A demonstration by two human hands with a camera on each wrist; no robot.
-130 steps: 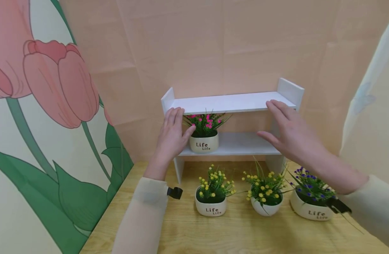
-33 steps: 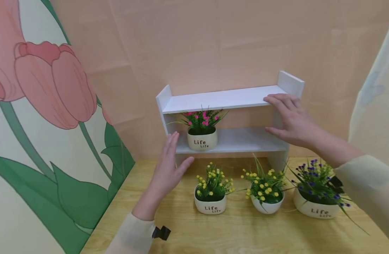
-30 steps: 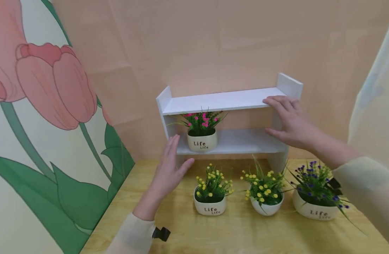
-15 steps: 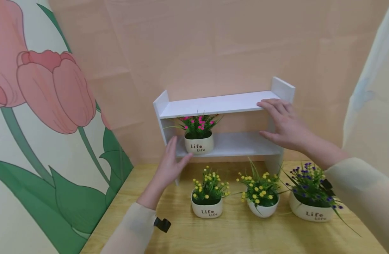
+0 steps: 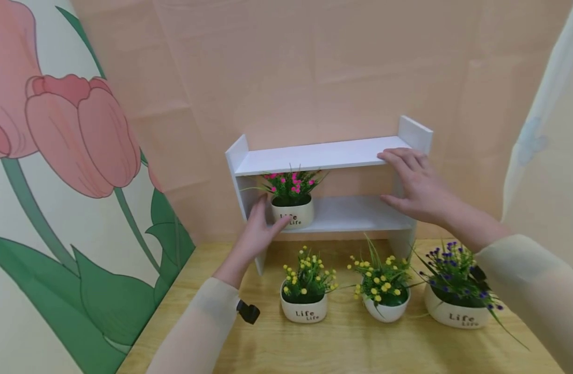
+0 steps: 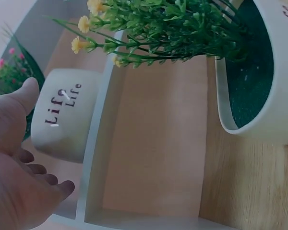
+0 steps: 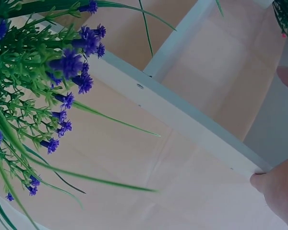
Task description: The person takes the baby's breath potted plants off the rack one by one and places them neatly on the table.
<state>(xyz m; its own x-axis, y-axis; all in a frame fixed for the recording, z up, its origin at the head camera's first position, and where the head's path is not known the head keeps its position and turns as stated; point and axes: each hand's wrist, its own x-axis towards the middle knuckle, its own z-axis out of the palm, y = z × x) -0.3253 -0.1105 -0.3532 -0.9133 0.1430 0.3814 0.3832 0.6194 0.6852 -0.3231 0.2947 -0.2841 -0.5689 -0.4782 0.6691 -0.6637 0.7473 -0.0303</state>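
Note:
My left hand (image 5: 255,228) reaches to the pot of pink flowers (image 5: 293,212) standing at the left of the white shelf's (image 5: 361,213) lower board. Its fingers lie along the pot's left side, and the thumb crosses in front of the lettering. In the left wrist view, thumb and fingers spread about the pot (image 6: 65,115) with a gap between hand and pot wall. My right hand (image 5: 422,182) rests at the upper board's right front corner, thumb held apart below. The right wrist view has a fingertip (image 7: 259,179) right at the side panel's edge.
On the wooden table (image 5: 286,348) before the shelf stand a pot of yellow flowers (image 5: 305,310), a rounder yellow-flowered pot (image 5: 386,306) and a purple-flowered pot (image 5: 456,311) under my right forearm. A tulip-print panel (image 5: 81,130) borders the left side.
My left hand first dropped from the upper board's left end, then moved up and right to the pink-flowered pot. The right hand settled on the shelf's right corner; the pots stay in place.

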